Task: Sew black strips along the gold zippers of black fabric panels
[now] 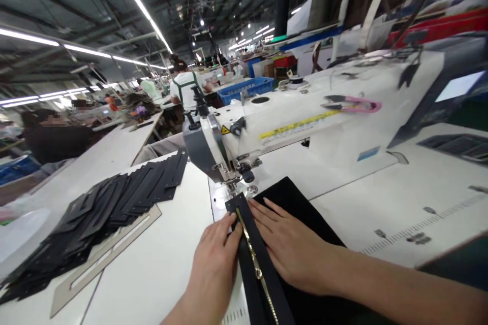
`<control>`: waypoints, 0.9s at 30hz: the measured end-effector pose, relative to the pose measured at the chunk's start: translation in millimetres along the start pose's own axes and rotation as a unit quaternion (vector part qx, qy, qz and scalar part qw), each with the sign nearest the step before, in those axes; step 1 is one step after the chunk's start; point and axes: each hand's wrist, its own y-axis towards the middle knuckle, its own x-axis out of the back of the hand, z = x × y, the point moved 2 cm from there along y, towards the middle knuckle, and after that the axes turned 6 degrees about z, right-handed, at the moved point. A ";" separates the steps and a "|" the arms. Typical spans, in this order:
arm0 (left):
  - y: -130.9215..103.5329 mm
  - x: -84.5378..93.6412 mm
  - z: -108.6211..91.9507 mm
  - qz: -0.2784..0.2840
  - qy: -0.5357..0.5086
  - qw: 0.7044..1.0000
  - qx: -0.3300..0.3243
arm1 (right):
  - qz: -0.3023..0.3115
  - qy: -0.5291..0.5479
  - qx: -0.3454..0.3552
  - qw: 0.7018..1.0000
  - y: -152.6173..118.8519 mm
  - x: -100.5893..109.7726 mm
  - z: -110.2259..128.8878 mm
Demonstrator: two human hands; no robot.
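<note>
While the zippered strip (256,264) lay between five and six o'clock from the presser foot (232,190), left hand (217,254) pressing (grip undeterminable), right hand (292,249) flat, clasping nothing, I judged even guidance advisable.

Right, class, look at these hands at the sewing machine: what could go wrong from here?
1. The left hand and right hand lie close to the presser foot; a fingertip might get caught if the machine runs.
2. The zipper shows through a slot in the black strip; if either shifts, stitching could go crooked or hit metal teeth.
3. The snips rest on the machine and might slide off.
</note>
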 end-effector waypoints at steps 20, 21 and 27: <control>32.4 -19.1 22.1 0.011 -0.036 0.999 -0.007 | 0.011 -0.051 -0.002 0.999 25.8 0.8 -26.6; 32.6 -20.0 22.9 0.013 -0.036 0.999 -0.011 | 0.013 -0.047 -0.003 0.999 26.4 0.9 -27.3; 29.6 -22.1 23.2 0.016 -0.016 0.999 -0.031 | 0.033 -0.042 -0.018 0.998 25.8 0.3 -26.5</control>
